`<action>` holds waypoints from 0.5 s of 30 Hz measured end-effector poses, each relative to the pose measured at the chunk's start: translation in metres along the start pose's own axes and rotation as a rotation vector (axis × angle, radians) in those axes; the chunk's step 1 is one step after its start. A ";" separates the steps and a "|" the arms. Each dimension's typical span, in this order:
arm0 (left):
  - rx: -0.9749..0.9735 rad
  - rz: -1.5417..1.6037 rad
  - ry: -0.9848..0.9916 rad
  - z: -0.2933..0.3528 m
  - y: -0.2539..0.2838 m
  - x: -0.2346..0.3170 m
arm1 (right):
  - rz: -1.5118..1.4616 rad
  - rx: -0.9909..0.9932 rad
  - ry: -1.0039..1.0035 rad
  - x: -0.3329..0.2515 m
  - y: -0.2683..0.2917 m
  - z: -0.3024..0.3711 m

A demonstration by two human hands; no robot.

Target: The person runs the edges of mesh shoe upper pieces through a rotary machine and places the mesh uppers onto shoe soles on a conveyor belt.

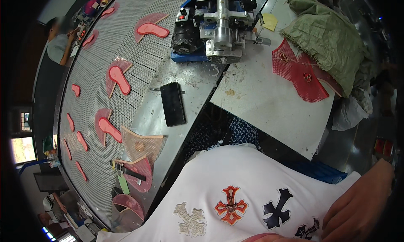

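My right hand [355, 206] is low at the right edge, beside the white shirt with cross-shaped patches [231, 204]. Its fingers bend downward and their tips pass out of the picture, so what they hold, if anything, is hidden. A sliver of pink [269, 237] shows at the bottom edge, too little to identify. My left hand is out of view. On the metal table in front lie a black phone [173, 104], a beige mesh shoe upper [143, 146] and a pink mesh upper [145, 172] with a dark-handled tool [132, 173] across it.
A mesh conveyor [143, 73] carries several red insoles [120, 80] and pink uppers. A blue-based machine [221, 31] stands ahead. Red mesh uppers [301, 71] and a green woven sack [328, 40] lie on the right-hand table [269, 103]. Another person [59, 44] works at the far left.
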State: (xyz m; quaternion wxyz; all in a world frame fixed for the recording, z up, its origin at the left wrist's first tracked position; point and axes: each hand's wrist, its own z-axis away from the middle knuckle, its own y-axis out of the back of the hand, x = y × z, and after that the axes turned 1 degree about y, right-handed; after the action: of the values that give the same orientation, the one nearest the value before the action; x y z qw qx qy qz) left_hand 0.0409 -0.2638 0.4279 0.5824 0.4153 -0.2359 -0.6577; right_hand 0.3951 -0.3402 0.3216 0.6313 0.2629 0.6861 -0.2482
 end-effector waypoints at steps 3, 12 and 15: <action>0.001 -0.003 -0.036 -0.001 0.005 0.002 | 0.031 -0.026 0.020 -0.004 0.001 0.006; -0.017 0.030 -0.135 -0.016 0.008 -0.001 | 0.259 -0.143 0.056 -0.010 0.011 0.033; -0.061 0.084 -0.174 -0.038 0.018 -0.015 | 0.370 -0.280 -0.302 -0.039 0.051 0.041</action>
State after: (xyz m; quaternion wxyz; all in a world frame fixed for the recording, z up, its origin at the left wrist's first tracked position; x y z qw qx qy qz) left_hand 0.0822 -0.2459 0.4252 0.5992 0.3283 -0.2826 -0.6733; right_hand 0.4619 -0.3323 0.3569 0.7912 0.2538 0.5523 -0.0676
